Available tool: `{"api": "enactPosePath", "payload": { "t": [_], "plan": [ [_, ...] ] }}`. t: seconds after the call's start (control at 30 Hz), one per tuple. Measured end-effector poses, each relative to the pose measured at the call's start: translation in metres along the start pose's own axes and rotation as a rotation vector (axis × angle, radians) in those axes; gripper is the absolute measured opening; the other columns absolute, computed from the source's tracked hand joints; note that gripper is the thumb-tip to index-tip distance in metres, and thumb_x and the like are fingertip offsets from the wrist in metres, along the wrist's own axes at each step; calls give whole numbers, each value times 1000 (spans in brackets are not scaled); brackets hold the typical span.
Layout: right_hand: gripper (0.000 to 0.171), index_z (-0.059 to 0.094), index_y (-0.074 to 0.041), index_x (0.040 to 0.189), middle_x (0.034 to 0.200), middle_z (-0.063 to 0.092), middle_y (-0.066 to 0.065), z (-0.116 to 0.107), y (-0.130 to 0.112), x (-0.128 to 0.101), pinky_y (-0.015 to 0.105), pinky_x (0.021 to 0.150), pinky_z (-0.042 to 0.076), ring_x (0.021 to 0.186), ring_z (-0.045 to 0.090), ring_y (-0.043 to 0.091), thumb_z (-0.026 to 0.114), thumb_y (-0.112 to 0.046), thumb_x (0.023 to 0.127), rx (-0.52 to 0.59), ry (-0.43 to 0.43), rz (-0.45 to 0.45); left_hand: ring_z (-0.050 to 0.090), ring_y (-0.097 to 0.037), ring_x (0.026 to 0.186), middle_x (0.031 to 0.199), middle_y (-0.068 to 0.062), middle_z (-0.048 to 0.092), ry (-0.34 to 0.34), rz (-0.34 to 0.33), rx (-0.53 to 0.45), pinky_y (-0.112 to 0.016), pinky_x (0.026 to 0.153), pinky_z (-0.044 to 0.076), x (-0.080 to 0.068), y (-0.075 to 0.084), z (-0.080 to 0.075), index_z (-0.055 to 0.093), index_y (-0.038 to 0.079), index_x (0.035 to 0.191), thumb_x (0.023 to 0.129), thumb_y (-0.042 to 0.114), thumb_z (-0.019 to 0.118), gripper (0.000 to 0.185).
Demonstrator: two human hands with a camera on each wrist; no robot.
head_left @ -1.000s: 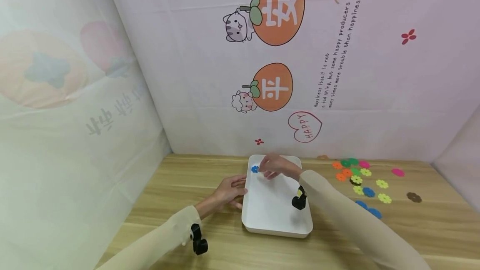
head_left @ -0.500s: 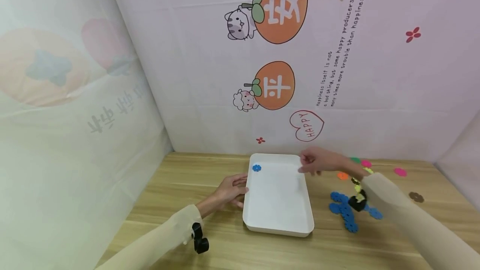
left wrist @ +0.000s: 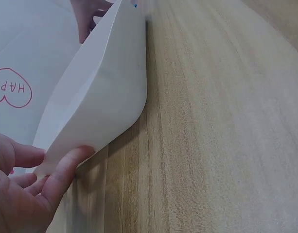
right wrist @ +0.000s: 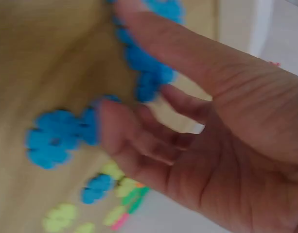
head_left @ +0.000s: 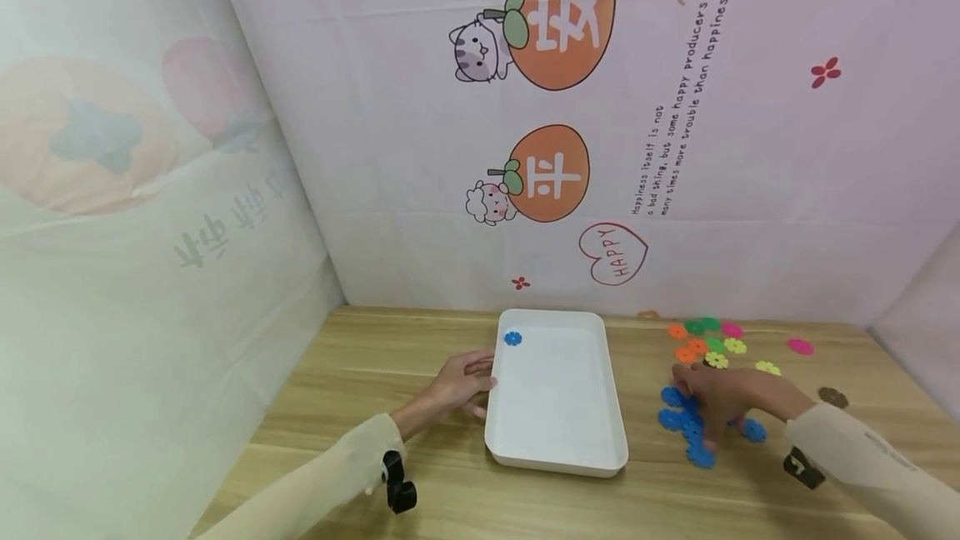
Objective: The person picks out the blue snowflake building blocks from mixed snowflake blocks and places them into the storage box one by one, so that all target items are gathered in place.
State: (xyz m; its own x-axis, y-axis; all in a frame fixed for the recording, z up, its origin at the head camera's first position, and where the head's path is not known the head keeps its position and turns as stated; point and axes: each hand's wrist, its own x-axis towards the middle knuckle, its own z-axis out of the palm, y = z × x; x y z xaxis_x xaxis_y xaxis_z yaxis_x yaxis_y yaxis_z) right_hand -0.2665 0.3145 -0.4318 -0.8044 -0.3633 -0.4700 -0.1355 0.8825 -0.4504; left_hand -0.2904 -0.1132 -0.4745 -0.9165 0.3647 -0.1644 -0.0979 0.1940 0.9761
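Observation:
A white rectangular tray [head_left: 557,407] lies on the wooden table with one blue flower-shaped disc [head_left: 513,338] inside, at its far left corner. At the tray's left side, my left hand [head_left: 456,382] touches the outer wall and rim with its fingertips, as the left wrist view also shows. My right hand [head_left: 723,394] is low over a cluster of blue flower discs [head_left: 672,418] right of the tray. In the right wrist view its thumb and fingers are spread apart, fingertips right at the blue discs [right wrist: 52,138]; that view is blurred.
Behind the right hand lie several orange discs [head_left: 684,353], green discs [head_left: 709,324] and yellow discs [head_left: 735,346]. A pink disc [head_left: 800,347] and a brown disc [head_left: 832,397] lie farther right. A printed white cloth [head_left: 420,148] hangs along the table's back edge.
My right hand has moved from over the tray, near the blue disc there, rightward and down to the blue cluster. The left hand stays at the tray's side.

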Motion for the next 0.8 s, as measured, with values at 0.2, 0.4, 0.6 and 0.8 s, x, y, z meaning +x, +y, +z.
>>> {"api": "enactPosePath", "payload": {
  "t": [0.2,0.4,0.6,0.8],
  "plan": [
    [65,44,-5,111,101,47,11,1,23,10,29,71,46,90,48,25,96,-22,75,-24,173,-153,67,-41,121,150,-28,54,-4,22,-12,-43,67,69,0,-2,0,46,0,155,100,0,63,57],
    [63,52,1,121,113,55,18,-7,35,17,43,79,58,101,57,32,93,-25,80,-34,224,-168,67,-40,122,149,-28,54,-13,28,-23,-43,67,70,1,-3,0,45,-1,156,101,0,62,58],
    [45,58,1,115,97,56,8,-10,40,19,28,69,49,86,50,21,87,-16,85,-7,258,-215,67,-40,119,150,-30,52,-11,31,-12,-42,67,69,1,-3,1,46,0,156,101,0,61,56],
    [31,59,-3,109,88,52,4,-9,43,19,24,64,41,78,45,16,82,-9,89,7,257,-256,69,-38,117,148,-30,53,-8,30,4,-40,66,69,-1,-2,1,45,0,156,101,0,62,57]
  ]
}}
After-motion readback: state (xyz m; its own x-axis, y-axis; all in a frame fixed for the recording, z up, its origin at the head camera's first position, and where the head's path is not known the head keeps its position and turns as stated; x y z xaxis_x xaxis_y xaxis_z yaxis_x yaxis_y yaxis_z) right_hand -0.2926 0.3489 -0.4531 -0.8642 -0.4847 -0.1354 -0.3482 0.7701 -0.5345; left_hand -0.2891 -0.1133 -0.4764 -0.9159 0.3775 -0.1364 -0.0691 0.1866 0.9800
